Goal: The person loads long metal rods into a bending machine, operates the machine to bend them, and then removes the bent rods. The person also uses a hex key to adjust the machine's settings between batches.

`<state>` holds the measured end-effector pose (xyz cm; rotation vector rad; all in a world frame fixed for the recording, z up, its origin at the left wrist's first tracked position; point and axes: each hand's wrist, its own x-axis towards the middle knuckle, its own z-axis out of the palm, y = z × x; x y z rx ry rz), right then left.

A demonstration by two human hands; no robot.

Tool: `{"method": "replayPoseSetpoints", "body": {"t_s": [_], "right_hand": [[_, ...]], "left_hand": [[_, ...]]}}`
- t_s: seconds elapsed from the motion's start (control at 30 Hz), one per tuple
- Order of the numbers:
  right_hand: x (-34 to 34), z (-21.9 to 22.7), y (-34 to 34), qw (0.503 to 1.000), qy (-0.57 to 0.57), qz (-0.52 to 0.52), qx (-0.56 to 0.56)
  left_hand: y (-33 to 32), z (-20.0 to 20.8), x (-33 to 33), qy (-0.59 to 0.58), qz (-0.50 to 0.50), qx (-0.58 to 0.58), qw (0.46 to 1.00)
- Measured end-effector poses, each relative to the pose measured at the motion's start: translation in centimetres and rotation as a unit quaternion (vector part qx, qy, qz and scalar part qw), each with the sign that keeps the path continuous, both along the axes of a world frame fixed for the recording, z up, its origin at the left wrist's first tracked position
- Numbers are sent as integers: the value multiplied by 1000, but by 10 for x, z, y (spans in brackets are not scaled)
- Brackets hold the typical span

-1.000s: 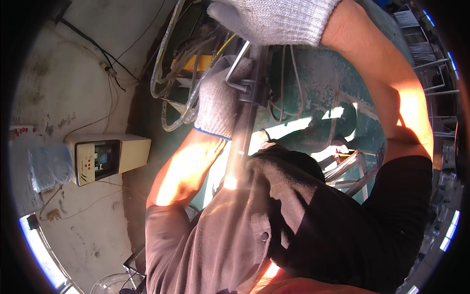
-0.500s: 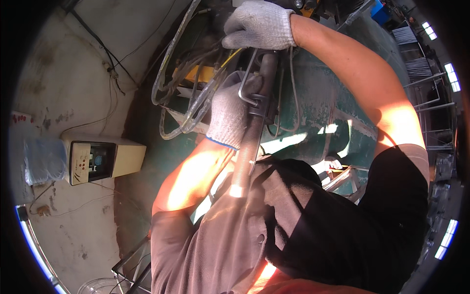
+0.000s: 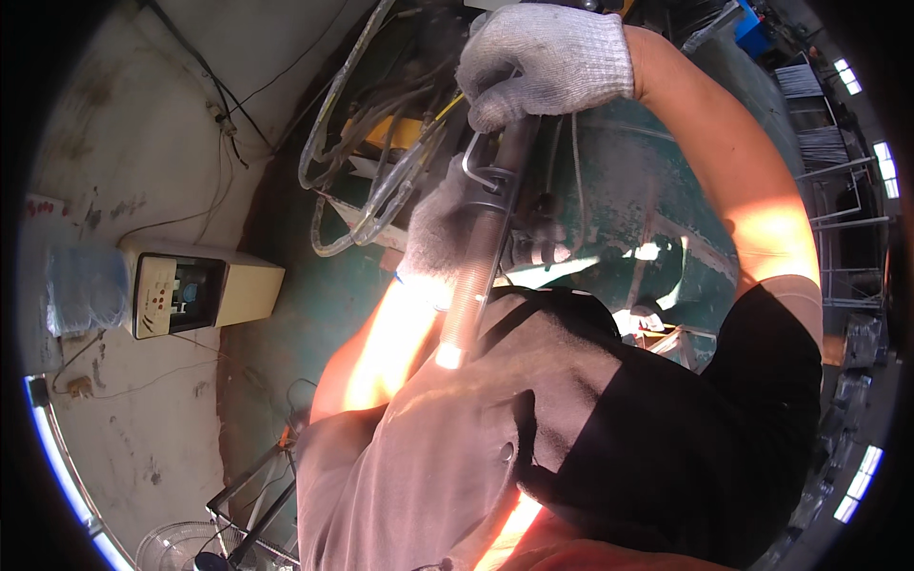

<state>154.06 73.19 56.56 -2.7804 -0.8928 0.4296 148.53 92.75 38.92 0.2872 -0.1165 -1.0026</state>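
A thick threaded rod point(image 3: 473, 285) runs up from near my chest into a dark metal clamp block point(image 3: 495, 198). A bent hex key point(image 3: 473, 162) has its short end in a bolt on that block. My right hand point(image 3: 547, 67), in a grey-white knit glove, is closed on the key's long upper end. Lower down, my left hand point(image 3: 436, 233), gloved alike, wraps behind the rod just below the block. Its darker fingertips come out on the rod's right side. The rod and block hide part of that hand.
Clear hoses point(image 3: 381, 205) and cables loop left of the block, near a yellow part point(image 3: 381, 131). A beige control box point(image 3: 205, 285) is mounted on the left wall. A fan point(image 3: 186, 547) stands at lower left. Racks point(image 3: 804, 114) line the far right. A green surface point(image 3: 619, 181) lies beyond.
My right hand has shifted right and slightly down, its fingers now around the hex key's upper end. My left hand has slid down the rod, and its fingertips now show on the right side.
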Motion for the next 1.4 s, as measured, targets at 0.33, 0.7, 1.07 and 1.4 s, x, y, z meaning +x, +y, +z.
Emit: {"method": "replayPoseSetpoints", "body": {"t_s": [0.33,0.7,1.07,1.4], "right_hand": [[-5,-28,-3,986,-160,54,-9],[-14,-28,1,989,-131,62,37],[-14,-34,7,996,-60,-16,71],[-16,-24,10,970,-241,2,41]], "left_hand": [[5,18,4,20,-8,69,997],[-8,7,0,64,3,12,998],[-5,-3,4,-36,-34,114,992],[-9,-9,3,56,-37,12,998]]}}
